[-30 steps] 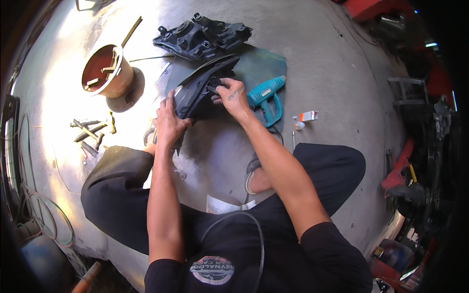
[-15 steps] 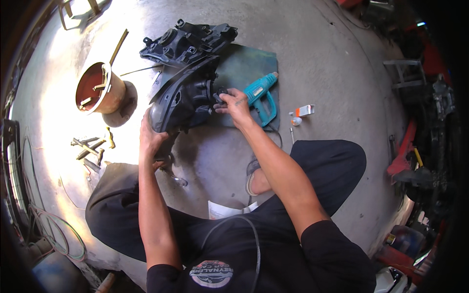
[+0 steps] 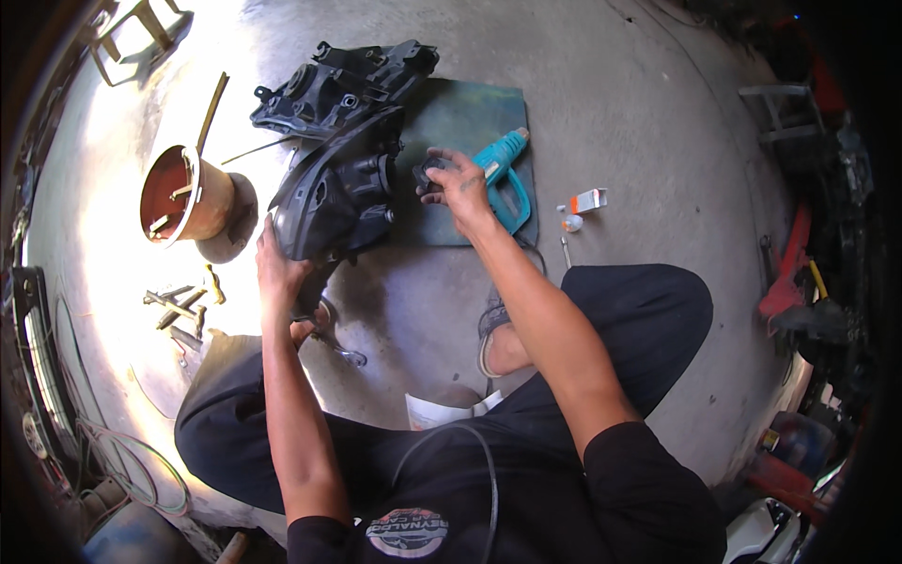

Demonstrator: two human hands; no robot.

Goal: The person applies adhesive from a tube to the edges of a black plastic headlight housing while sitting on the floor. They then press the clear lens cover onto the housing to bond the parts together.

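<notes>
A black car headlight (image 3: 343, 202) is tilted up in front of me, partly over a dark green board (image 3: 451, 117). My left hand (image 3: 280, 273) grips its near left corner, the fingers partly hidden. My right hand (image 3: 464, 193) pinches a small black round cap (image 3: 434, 173), held apart from the headlight's right side. Just beyond that hand, a teal heat gun (image 3: 508, 179) rests on the board. A second black headlight (image 3: 348, 89) lies behind the first.
On the left stand a rusty bucket (image 3: 212, 202) and several hand tools (image 3: 178, 305). To the right lie a small white-and-orange box (image 3: 589, 200), a small bulb-like piece (image 3: 571, 223) and a thin metal tool (image 3: 566, 251). A shiny metal tool (image 3: 349, 355) lies near my left foot.
My right hand has drawn the black cap away to the right, widening the gap to the headlight. My left hand keeps its grip. The whole view has shifted slightly.
</notes>
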